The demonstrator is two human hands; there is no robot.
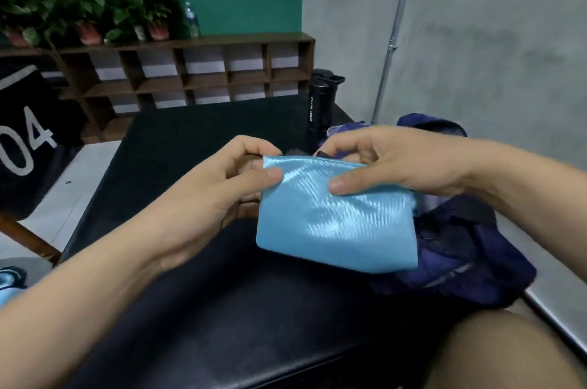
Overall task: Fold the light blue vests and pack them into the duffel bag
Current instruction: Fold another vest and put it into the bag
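One head-worn view looks forward and down, close over the dark surface (197,293), with shelves (203,71) far behind.

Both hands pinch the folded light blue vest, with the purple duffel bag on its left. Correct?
No. The head view shows the duffel bag on the right of the vest; the left hand and right hand do pinch its top edge.

Dim even light; sheen on vest (333,217); edges warped; plants (82,4) blurred.
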